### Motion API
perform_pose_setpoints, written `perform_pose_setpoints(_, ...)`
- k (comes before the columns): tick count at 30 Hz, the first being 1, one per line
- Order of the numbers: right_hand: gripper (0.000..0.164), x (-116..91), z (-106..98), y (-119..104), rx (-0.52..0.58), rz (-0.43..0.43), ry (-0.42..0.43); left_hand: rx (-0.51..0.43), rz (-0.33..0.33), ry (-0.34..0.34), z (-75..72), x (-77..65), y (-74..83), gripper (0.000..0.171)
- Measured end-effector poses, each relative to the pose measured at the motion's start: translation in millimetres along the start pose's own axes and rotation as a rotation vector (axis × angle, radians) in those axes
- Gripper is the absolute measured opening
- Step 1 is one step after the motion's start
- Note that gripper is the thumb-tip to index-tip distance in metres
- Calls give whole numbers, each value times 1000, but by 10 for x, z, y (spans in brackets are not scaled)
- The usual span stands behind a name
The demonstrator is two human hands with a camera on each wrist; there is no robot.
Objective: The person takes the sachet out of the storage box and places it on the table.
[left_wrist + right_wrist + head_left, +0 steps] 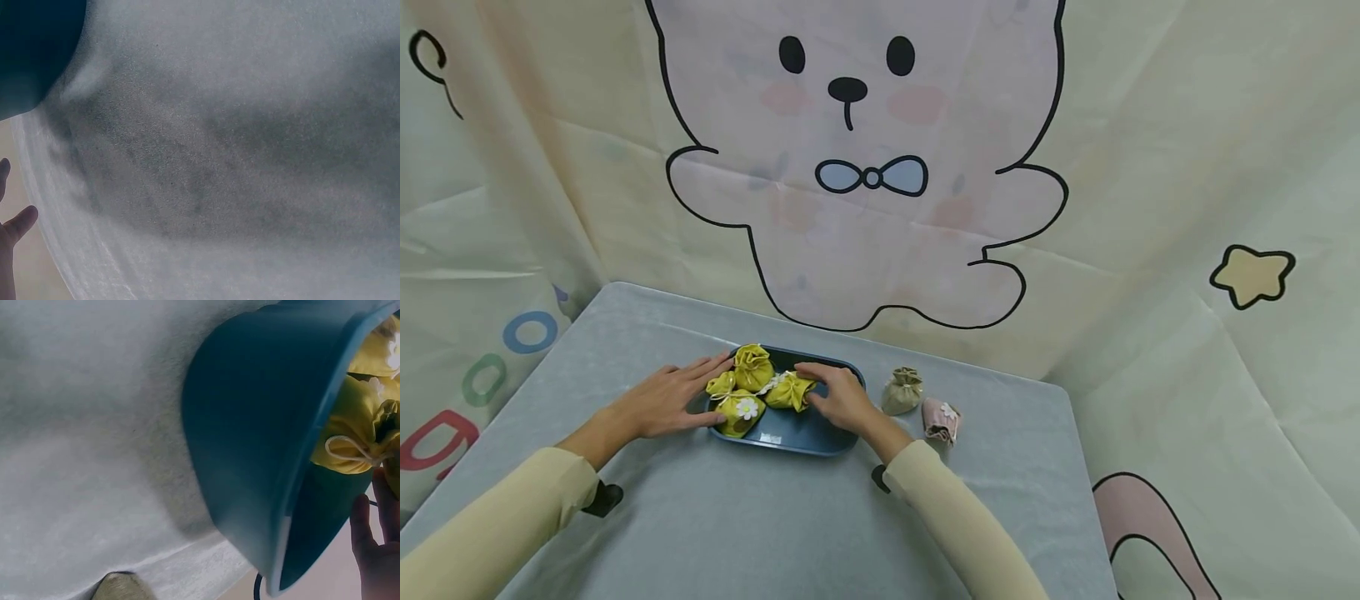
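A dark blue tray (808,433) holds several yellow drawstring pouches. One yellow pouch (752,367) lies at the tray's back left; another, with a white flower (747,408), lies at its front left. My left hand (670,400) rests at the tray's left end, fingers and thumb spread; the thumb reaches the front-left pouch. Over the tray, my right hand (842,398) has its fingers and thumb about the right end of a third yellow pouch (787,391). In the right wrist view, a nearly straight finger (382,503) meets a tied pouch (353,428), with the thumb (360,525) apart.
Right of the tray stand an olive-green pouch (902,392) and a pink pouch (942,419) with a white flower. A pale grey-blue cloth (760,525) covers the table. Behind it hangs a curtain (1120,192) with a printed bear.
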State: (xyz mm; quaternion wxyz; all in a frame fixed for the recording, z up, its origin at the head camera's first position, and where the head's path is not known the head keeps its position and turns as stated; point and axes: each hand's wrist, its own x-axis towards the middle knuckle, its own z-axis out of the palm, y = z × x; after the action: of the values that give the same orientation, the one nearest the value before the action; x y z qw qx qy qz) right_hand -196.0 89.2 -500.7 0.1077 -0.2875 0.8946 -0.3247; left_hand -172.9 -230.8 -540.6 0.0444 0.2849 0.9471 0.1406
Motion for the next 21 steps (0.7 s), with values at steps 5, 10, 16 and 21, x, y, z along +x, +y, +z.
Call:
perform_pose_setpoints(5, 45, 56, 44, -33, -6, -8, 26, 2, 0, -3, 8, 9, 5, 89)
perform_pose_setpoints(10, 39, 97, 74, -51, 27, -3, 72, 3, -3, 1, 0, 6, 7, 89)
perform_pose_setpoints(16, 38, 109, 94, -40, 187, 14, 135, -2, 2, 8, -4, 14, 8, 89)
perform_pose_setpoints(21, 36, 112, 108, -71, 223, 39, 144, 0, -5, 0, 1, 10, 6, 89)
